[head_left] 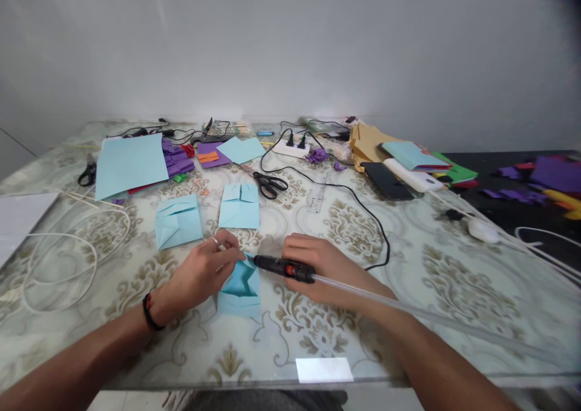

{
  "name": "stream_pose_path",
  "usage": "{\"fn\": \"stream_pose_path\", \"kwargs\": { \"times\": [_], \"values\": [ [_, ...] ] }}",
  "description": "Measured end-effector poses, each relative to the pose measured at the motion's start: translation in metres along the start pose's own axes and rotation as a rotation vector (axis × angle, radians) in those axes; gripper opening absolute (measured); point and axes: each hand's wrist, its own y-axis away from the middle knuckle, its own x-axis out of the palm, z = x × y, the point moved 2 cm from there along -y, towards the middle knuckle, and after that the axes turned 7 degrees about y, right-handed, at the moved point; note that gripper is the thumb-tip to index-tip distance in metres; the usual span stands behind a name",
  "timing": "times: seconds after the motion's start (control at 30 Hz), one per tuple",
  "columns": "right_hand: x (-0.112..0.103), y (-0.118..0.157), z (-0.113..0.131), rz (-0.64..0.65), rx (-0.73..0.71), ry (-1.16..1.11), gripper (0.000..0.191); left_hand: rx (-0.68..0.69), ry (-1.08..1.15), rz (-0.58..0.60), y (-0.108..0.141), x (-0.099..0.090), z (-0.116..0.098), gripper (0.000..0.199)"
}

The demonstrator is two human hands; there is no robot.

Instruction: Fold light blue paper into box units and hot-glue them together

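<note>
A folded light blue paper piece [239, 299] lies in front of me with its upper flap raised. My left hand [209, 270] pinches the flap at its upper left edge. In my right hand [320, 266] is a black glue gun [276, 266], its tip at the paper's upper right edge and a long clear glue stick [363, 290] running out of its back. Beyond my hands sit two more folded blue pieces, one at the left [178, 220] and one in the middle [239, 206].
Black scissors [270, 184], a clear ruler [317, 194] and a white power strip [291, 149] lie farther back. A black cord [363, 208] curves around at the right. A phone [387, 181] and paper stacks are at the right; white cable coils [93, 266] at the left.
</note>
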Motion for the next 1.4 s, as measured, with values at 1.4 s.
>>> {"fn": "stream_pose_path", "kwargs": {
  "times": [1.4],
  "values": [
    [0.004,0.0004,-0.0032,-0.058,0.039,0.029,0.029,0.032,-0.034,-0.069,-0.0005,-0.0061,0.0026,0.022]
  ]
}}
